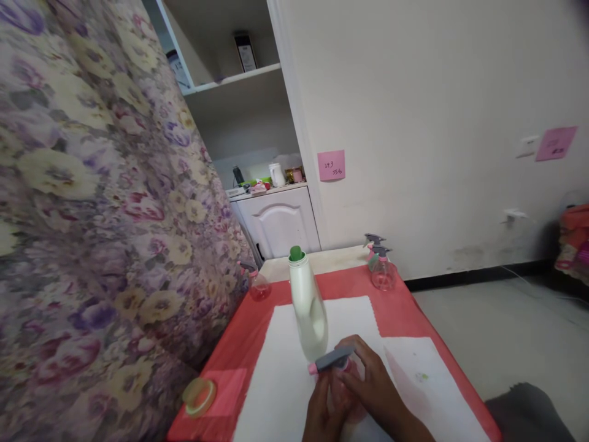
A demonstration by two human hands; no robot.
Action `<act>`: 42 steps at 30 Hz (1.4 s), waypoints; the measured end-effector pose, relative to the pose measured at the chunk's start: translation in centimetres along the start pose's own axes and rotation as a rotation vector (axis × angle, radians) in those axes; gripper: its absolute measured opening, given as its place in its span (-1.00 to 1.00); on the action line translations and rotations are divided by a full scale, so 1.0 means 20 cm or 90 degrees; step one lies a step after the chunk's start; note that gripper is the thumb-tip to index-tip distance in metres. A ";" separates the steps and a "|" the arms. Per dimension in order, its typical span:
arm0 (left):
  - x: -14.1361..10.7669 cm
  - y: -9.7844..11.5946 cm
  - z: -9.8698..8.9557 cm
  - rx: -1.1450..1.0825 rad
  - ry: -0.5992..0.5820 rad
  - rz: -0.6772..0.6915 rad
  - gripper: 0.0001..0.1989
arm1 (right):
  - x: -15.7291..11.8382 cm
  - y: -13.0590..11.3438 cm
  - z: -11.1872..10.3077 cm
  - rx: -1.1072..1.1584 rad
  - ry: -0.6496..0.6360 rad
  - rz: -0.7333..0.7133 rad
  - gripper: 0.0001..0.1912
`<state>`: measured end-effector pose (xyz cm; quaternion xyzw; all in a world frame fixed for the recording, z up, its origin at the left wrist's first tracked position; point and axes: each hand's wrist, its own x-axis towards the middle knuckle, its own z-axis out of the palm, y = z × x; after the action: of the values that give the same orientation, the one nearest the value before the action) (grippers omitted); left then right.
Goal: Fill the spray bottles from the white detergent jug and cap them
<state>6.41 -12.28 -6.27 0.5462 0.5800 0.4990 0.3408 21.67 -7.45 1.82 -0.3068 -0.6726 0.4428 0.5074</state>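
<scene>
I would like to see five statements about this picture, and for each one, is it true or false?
1. The left hand and the right hand are both on a spray bottle. True.
2. The tall pale bottle lies on its side. False: it stands upright.
3. A roll of tape is near the left edge of the table. True.
4. The tablecloth is blue. False: it is red.
5. A pink note is on the wall. True.
</scene>
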 end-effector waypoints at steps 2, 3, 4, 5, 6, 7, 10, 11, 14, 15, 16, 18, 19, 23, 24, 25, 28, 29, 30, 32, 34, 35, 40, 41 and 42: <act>0.00 0.00 0.00 -0.010 -0.003 0.013 -0.32 | 0.00 0.01 0.04 -0.023 0.054 0.042 -0.80; 0.01 0.01 0.01 -0.018 -0.011 0.024 -0.32 | 0.00 0.02 0.06 -0.042 0.080 0.061 -0.79; 0.01 0.02 0.01 -0.025 -0.020 0.035 -0.33 | -0.01 0.03 0.07 -0.061 0.104 0.072 -0.78; 0.01 0.03 0.01 -0.029 -0.028 0.046 -0.34 | -0.01 0.04 0.08 -0.079 0.125 0.072 -0.77; 0.01 0.04 0.02 -0.030 -0.034 0.057 -0.36 | -0.01 0.05 0.09 -0.094 0.143 0.062 -0.76; 0.01 0.05 0.02 -0.030 -0.037 0.067 -0.38 | -0.01 0.06 0.10 -0.104 0.154 0.045 -0.74; 0.01 0.09 0.01 -0.027 -0.042 0.077 -0.42 | -0.02 0.09 0.12 -0.118 0.152 -0.006 -0.71; 0.01 0.10 0.00 -0.025 -0.046 0.078 -0.43 | -0.02 0.10 0.12 -0.124 0.152 -0.014 -0.72; 0.02 0.11 -0.01 -0.014 -0.077 0.081 -0.41 | -0.02 0.11 0.14 -0.151 0.179 -0.020 -0.75; 0.02 0.11 -0.02 -0.008 -0.089 0.083 -0.41 | -0.02 0.11 0.14 -0.160 0.190 -0.020 -0.75; 0.02 0.10 -0.02 -0.004 -0.096 0.084 -0.41 | -0.02 0.12 0.14 -0.164 0.195 -0.023 -0.75; 0.03 0.07 -0.02 -0.002 -0.094 0.084 -0.40 | -0.02 0.11 0.13 -0.167 0.186 -0.034 -0.74; 0.03 0.05 -0.02 -0.003 -0.091 0.085 -0.39 | -0.02 0.11 0.12 -0.167 0.174 -0.039 -0.72; 0.03 0.01 -0.02 0.000 -0.079 0.080 -0.35 | -0.02 0.08 0.09 -0.163 0.111 -0.042 -0.73; 0.03 0.01 -0.02 0.003 -0.080 0.078 -0.36 | -0.02 0.07 0.09 -0.165 0.103 -0.043 -0.75; 0.03 0.02 -0.02 0.004 -0.081 0.079 -0.37 | -0.02 0.07 0.08 -0.170 0.099 -0.048 -0.76; 0.03 0.06 -0.03 0.007 -0.089 0.078 -0.39 | -0.01 0.04 0.05 -0.192 0.066 -0.080 -0.77; 0.03 0.07 -0.03 0.007 -0.084 0.074 -0.39 | -0.01 0.03 0.03 -0.198 0.044 -0.093 -0.77; 0.02 0.08 -0.03 0.006 -0.080 0.070 -0.39 | -0.01 0.02 0.01 -0.204 0.023 -0.105 -0.77; 0.02 0.07 -0.03 0.006 -0.076 0.064 -0.39 | -0.02 0.00 -0.02 -0.213 -0.013 -0.117 -0.72; 0.03 0.06 -0.03 0.004 -0.077 0.068 -0.37 | -0.02 -0.02 -0.05 -0.217 -0.039 -0.117 -0.66; 0.03 0.06 -0.03 0.003 -0.080 0.069 -0.37 | -0.02 -0.02 -0.06 -0.217 -0.044 -0.113 -0.65; 0.03 0.07 -0.03 -0.003 -0.087 0.065 -0.39 | -0.02 0.01 -0.04 -0.191 -0.010 -0.096 -0.79; 0.03 0.08 -0.03 -0.001 -0.091 0.061 -0.39 | -0.02 0.02 -0.03 -0.181 0.009 -0.093 -0.83; 0.03 0.10 -0.04 0.000 -0.094 0.059 -0.39 | -0.02 0.04 -0.01 -0.173 0.033 -0.087 -0.87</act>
<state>6.22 -12.11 -4.17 0.6078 0.5275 0.4723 0.3596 22.04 -7.50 0.97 -0.3373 -0.7321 0.3042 0.5077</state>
